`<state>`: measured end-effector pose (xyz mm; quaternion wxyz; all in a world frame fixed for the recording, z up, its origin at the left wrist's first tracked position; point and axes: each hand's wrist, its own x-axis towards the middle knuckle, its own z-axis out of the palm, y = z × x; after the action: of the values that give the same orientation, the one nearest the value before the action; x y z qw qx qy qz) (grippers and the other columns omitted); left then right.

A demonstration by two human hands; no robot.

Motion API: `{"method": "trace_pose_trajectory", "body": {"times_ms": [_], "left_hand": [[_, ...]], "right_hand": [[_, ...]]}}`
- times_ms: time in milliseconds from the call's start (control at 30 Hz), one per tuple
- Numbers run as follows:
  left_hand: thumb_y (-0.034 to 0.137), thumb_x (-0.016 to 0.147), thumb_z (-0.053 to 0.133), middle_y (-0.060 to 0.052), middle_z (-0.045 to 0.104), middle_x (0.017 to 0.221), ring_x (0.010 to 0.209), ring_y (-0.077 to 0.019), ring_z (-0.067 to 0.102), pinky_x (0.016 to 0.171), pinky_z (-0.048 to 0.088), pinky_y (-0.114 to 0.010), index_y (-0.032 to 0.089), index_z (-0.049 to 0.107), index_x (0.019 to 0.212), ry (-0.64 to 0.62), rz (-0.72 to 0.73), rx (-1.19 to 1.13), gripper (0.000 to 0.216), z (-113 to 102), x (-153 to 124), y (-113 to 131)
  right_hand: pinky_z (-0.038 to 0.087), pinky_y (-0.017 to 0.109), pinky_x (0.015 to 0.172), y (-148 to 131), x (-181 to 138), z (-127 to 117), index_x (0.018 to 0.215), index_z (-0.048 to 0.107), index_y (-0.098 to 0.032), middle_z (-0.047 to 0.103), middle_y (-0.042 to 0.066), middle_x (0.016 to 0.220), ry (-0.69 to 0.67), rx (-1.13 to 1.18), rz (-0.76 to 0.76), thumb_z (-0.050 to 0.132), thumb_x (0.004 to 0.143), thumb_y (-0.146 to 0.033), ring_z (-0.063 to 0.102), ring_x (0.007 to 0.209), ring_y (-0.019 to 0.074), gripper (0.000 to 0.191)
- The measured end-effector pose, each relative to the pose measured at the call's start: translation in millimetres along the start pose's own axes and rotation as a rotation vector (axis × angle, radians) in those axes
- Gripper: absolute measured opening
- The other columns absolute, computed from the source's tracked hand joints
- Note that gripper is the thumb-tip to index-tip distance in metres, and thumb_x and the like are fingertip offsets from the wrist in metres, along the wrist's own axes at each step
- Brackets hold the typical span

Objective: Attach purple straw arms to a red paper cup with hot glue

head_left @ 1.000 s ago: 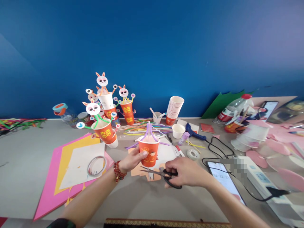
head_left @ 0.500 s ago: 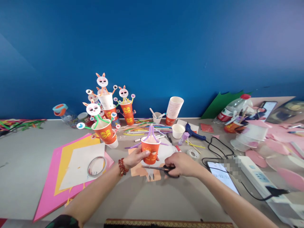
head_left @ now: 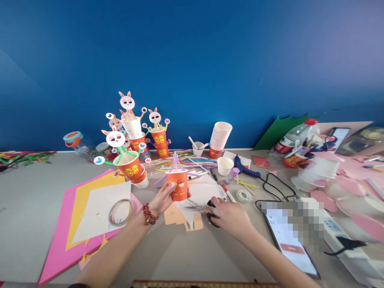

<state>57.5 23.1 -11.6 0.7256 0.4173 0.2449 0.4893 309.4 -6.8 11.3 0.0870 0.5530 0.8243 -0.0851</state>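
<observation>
My left hand [head_left: 163, 199] is closed around a red paper cup [head_left: 179, 191] that it holds upright above the table. Purple pipe cleaners [head_left: 175, 161] rise from the cup's mouth, and others stick out at its sides. To the right, my right hand [head_left: 231, 217] grips black-handled scissors [head_left: 194, 207]. Their blades are spread, pointing left below the cup, and touch nothing I can make out. Under them lie orange paper pieces [head_left: 175, 218] and a white sheet [head_left: 207, 188].
Finished rabbit cups [head_left: 129, 166] stand at the back left, near stacked coloured paper [head_left: 58, 240] and a tape roll [head_left: 121, 212]. Stacked cups [head_left: 220, 138], a blue glue gun [head_left: 246, 170], a phone [head_left: 288, 244] and a power strip [head_left: 333, 228] are to the right.
The cup in my left hand has moved left and slightly up, and it has turned. My right hand still has the scissors, now with the blades spread wider.
</observation>
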Motion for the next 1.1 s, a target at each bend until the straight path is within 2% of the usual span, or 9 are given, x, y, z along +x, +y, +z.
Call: {"method": "trace_pose_trajectory", "body": {"times_ms": [100, 267, 367, 500, 633, 800, 933, 1033, 1100], "left_hand": [[0.051, 0.085, 0.065, -0.017, 0.073, 0.098, 0.095, -0.0311, 0.07, 0.089, 0.052, -0.046, 0.01, 0.067, 0.107, -0.007, -0.013, -0.028, 0.047, 5.1, -7.5, -3.3], [0.045, 0.085, 0.067, -0.017, 0.071, 0.104, 0.098, -0.0309, 0.068, 0.087, 0.054, -0.045, 0.011, 0.067, 0.11, -0.055, -0.062, -0.109, 0.042, 15.9, -19.2, -4.6], [0.044, 0.086, 0.065, -0.018, 0.069, 0.107, 0.097, -0.0315, 0.067, 0.076, 0.058, -0.043, 0.011, 0.066, 0.112, -0.082, -0.057, -0.11, 0.042, 21.2, -23.2, -5.0], [0.046, 0.086, 0.064, -0.02, 0.067, 0.108, 0.095, -0.0314, 0.067, 0.054, 0.057, -0.029, 0.011, 0.064, 0.113, -0.124, -0.046, -0.101, 0.044, 25.6, -25.7, -8.1], [0.047, 0.086, 0.063, -0.019, 0.067, 0.107, 0.097, -0.031, 0.067, 0.052, 0.057, -0.026, 0.012, 0.063, 0.113, -0.123, -0.039, -0.098, 0.044, 29.3, -27.7, -12.0], [0.047, 0.084, 0.066, -0.017, 0.067, 0.105, 0.096, -0.0298, 0.067, 0.054, 0.059, -0.029, 0.014, 0.062, 0.112, -0.11, -0.07, -0.064, 0.044, 31.6, -31.5, -15.1], [0.046, 0.082, 0.07, -0.016, 0.068, 0.104, 0.093, -0.0284, 0.068, 0.055, 0.059, -0.029, 0.014, 0.059, 0.116, -0.111, -0.124, -0.056, 0.048, 30.4, -33.7, -18.5], [0.046, 0.081, 0.07, -0.016, 0.069, 0.1, 0.089, -0.0279, 0.069, 0.054, 0.057, -0.027, 0.014, 0.058, 0.118, -0.111, -0.141, -0.032, 0.05, 30.8, -33.5, -21.1], [0.047, 0.08, 0.071, -0.016, 0.07, 0.1, 0.086, -0.0276, 0.07, 0.053, 0.056, -0.027, 0.015, 0.058, 0.117, -0.088, -0.128, -0.028, 0.051, 32.0, -33.1, -21.2]], "right_hand": [[0.038, 0.029, 0.054, -7.3, -1.3, 7.9, 0.109, 0.059, -0.019, 0.072, 0.01, 0.1, 0.014, -0.024, 0.019, 0.061, 0.082, -0.027, 0.072, 0.077, 0.032, 0.028], [0.032, 0.028, 0.052, -3.7, 3.4, 13.6, 0.093, 0.062, -0.019, 0.07, 0.008, 0.097, -0.007, 0.04, 0.018, 0.063, 0.077, -0.029, 0.071, 0.077, 0.0304, 0.019], [0.029, 0.027, 0.052, 5.2, 4.1, 9.3, 0.088, 0.062, -0.02, 0.07, 0.005, 0.093, -0.024, 0.091, -0.008, 0.068, 0.073, -0.034, 0.07, 0.078, 0.0268, 0.021], [0.035, 0.027, 0.057, 15.2, -1.2, -4.7, 0.085, 0.064, -0.022, 0.07, 0.001, 0.086, -0.033, 0.345, -0.021, 0.072, 0.071, -0.04, 0.067, 0.079, 0.0225, 0.024], [0.048, 0.029, 0.066, 15.9, -2.9, -11.9, 0.107, 0.063, -0.022, 0.071, 0.004, 0.097, 0.074, 0.744, -0.016, 0.068, 0.078, -0.041, 0.065, 0.078, 0.0195, 0.036], [0.054, 0.038, 0.085, 18.0, 11.1, -7.7, 0.118, 0.059, -0.019, 0.066, 0.012, 0.117, 0.219, 1.195, -0.316, 0.068, 0.082, -0.046, 0.066, 0.096, 0.0234, 0.046], [0.056, 0.037, 0.082, 14.4, 25.0, -22.6, 0.11, 0.063, -0.019, 0.069, 0.011, 0.108, 0.295, 1.298, -0.332, 0.062, 0.089, -0.048, 0.067, 0.093, 0.0229, 0.036], [0.055, 0.035, 0.082, 2.9, 29.5, -40.8, 0.105, 0.065, -0.018, 0.071, 0.01, 0.104, 0.334, 1.246, -0.339, 0.064, 0.089, -0.042, 0.068, 0.092, 0.0221, 0.028], [0.054, 0.033, 0.08, -5.8, 27.8, -47.8, 0.1, 0.065, -0.018, 0.071, 0.008, 0.1, 0.435, 1.187, -0.296, 0.063, 0.09, -0.039, 0.067, 0.09, 0.0213, 0.023]]}}
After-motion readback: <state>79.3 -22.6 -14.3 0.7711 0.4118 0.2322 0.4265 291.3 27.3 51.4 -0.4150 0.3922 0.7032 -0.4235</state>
